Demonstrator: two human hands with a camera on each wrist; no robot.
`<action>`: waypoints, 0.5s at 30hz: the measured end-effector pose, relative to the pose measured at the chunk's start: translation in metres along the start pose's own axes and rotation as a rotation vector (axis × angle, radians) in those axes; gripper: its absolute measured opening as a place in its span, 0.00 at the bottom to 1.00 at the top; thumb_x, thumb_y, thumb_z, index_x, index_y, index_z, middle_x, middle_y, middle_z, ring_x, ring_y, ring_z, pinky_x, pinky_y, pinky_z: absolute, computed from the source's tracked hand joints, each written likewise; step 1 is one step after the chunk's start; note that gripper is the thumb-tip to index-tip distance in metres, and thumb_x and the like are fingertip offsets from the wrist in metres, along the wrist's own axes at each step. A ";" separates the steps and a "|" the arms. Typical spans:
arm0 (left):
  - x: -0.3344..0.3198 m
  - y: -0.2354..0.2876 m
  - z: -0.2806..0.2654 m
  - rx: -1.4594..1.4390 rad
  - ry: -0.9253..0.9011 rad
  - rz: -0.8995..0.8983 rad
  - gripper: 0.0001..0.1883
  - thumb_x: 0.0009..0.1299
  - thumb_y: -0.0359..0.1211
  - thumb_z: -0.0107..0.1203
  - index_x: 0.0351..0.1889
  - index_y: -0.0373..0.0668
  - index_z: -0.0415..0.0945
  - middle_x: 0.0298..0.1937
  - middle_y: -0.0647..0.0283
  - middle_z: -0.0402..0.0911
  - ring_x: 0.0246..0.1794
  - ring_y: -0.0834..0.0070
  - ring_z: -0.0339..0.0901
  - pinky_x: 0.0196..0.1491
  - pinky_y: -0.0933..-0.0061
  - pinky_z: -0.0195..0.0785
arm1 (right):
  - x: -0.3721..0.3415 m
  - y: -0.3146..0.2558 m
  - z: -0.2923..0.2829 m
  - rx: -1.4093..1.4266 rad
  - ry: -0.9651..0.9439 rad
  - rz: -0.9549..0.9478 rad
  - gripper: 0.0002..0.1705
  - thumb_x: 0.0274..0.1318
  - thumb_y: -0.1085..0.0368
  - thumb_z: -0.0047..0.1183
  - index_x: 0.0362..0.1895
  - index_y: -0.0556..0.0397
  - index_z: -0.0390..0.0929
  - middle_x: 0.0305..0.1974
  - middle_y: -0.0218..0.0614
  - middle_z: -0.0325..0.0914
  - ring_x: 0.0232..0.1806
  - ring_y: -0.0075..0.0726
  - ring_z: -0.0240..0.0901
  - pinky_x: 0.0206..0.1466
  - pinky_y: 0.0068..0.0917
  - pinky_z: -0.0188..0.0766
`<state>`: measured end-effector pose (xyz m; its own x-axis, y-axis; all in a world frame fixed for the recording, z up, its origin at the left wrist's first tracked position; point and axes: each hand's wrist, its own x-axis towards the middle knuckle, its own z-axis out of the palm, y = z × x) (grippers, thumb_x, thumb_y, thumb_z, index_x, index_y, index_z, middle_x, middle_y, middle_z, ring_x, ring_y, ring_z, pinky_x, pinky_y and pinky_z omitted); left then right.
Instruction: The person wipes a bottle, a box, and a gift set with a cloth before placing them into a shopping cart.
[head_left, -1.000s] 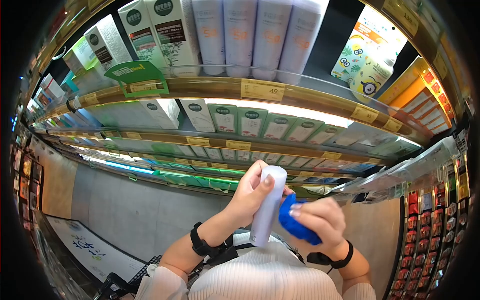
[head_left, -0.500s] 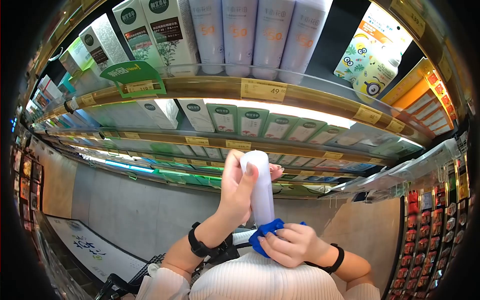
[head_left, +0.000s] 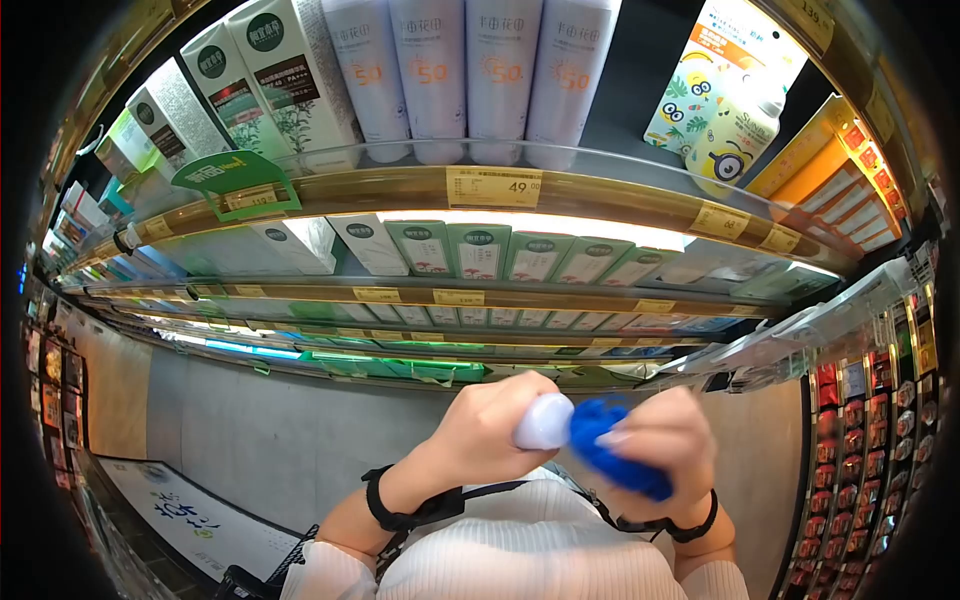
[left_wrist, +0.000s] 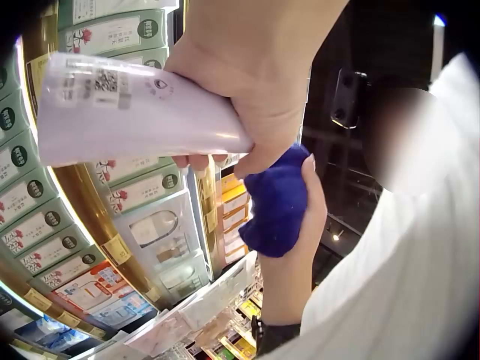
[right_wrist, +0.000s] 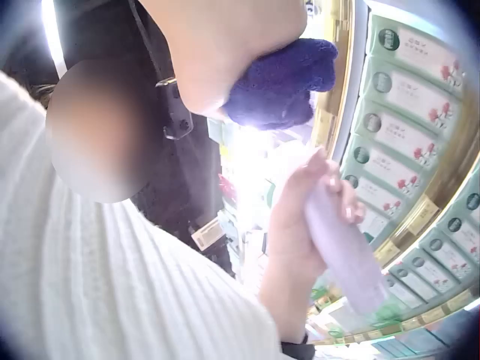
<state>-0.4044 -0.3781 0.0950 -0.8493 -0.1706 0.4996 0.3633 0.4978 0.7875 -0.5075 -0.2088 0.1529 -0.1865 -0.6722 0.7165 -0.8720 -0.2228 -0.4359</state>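
White ribbed knit top, black band on each wrist, black strap across the front

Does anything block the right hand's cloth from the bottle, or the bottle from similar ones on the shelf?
Nothing visible blocks the blue cloth in the right hand from the exposed end of the bottle; the left hand covers part of its side. A clear lip fronts the shelved bottles.

Lit shelves stand ahead of my neighbour's left hand, grey floor below it, a packed rack beyond the right hand.
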 end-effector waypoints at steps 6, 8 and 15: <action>-0.002 0.004 -0.004 0.171 -0.074 0.056 0.17 0.48 0.30 0.65 0.36 0.40 0.73 0.30 0.59 0.79 0.27 0.61 0.79 0.28 0.66 0.72 | 0.013 0.006 0.013 -0.137 -0.076 0.016 0.19 0.29 0.71 0.63 0.34 0.54 0.78 0.29 0.33 0.75 0.23 0.36 0.68 0.24 0.26 0.67; -0.005 0.002 -0.001 0.162 -0.093 0.043 0.18 0.48 0.30 0.65 0.36 0.41 0.73 0.29 0.60 0.79 0.26 0.61 0.79 0.27 0.66 0.71 | 0.008 0.010 0.011 -0.143 -0.108 0.024 0.18 0.29 0.71 0.63 0.33 0.54 0.78 0.28 0.33 0.75 0.22 0.36 0.68 0.23 0.26 0.67; 0.001 -0.010 0.003 0.170 -0.128 0.010 0.16 0.49 0.31 0.64 0.35 0.42 0.71 0.28 0.60 0.78 0.26 0.60 0.78 0.26 0.64 0.70 | -0.003 0.004 0.019 -0.085 -0.185 -0.022 0.18 0.28 0.68 0.65 0.33 0.52 0.80 0.28 0.31 0.76 0.22 0.34 0.68 0.22 0.25 0.66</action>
<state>-0.4096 -0.3804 0.0867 -0.8918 -0.0612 0.4483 0.3111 0.6366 0.7056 -0.5021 -0.2218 0.1385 -0.0869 -0.7880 0.6095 -0.9116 -0.1839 -0.3677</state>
